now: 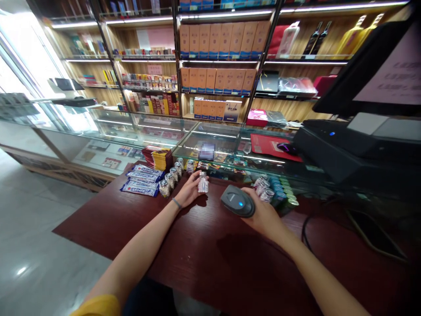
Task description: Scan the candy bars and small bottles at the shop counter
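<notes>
My left hand (190,189) is closed around a small clear bottle (203,182) with a silvery cap and pale contents, held upright over the dark red table (197,245). To its right, my right hand (263,215) grips a black barcode scanner (237,201) with a blue light showing on top. The scanner's head points toward the bottle, with a gap between them. Left of my left hand stands a row of similar small bottles (169,180). Several more bottles (263,188) stand beyond my right hand, partly hidden by it.
Blue-and-white packets (141,180) and a stack of red and yellow packs (158,158) lie at the left. Blue and green tubes (283,189) stand right. A phone (376,235), a black cable (305,232) and a checkout machine (345,149) are farther right. A glass display counter (158,131) borders the table.
</notes>
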Demonstrator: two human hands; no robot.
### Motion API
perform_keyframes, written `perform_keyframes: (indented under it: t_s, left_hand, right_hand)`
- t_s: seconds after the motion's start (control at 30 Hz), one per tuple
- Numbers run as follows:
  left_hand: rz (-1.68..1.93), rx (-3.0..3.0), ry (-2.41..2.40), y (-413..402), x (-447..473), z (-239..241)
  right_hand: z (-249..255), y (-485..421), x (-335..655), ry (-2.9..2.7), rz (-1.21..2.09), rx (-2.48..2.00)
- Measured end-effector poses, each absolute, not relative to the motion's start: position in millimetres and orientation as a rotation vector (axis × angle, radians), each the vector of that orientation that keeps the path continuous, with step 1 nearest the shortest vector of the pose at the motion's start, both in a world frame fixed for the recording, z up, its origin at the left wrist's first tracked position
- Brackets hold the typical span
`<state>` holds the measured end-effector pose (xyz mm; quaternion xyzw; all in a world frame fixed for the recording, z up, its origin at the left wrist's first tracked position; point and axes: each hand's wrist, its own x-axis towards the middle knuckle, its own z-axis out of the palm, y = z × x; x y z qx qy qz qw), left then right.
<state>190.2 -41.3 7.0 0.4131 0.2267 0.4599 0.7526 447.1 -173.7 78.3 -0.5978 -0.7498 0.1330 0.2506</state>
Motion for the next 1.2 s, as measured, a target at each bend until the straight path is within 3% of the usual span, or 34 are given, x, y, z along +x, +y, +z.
perform_keyframes:
  t_s: [0.3, 0.97, 1.2]
  left_hand:
    - [1.042, 0.908, 0.512, -35.3, 195.6, -3.6]
    - [0.969, 0.96, 0.463, -45.8, 188.2, 6.9]
    - [1.022, 1.04, 0.652, -44.2, 202.2, 10.4]
  right_hand:
    - [83.6, -181.9, 441.2, -2.342, 0.168, -1.7]
    - [110.2, -179.9, 476.9, -1.933, 0.137, -1.697]
    - [132.3, -184.3, 507.9, -1.811, 0.138, -1.717]
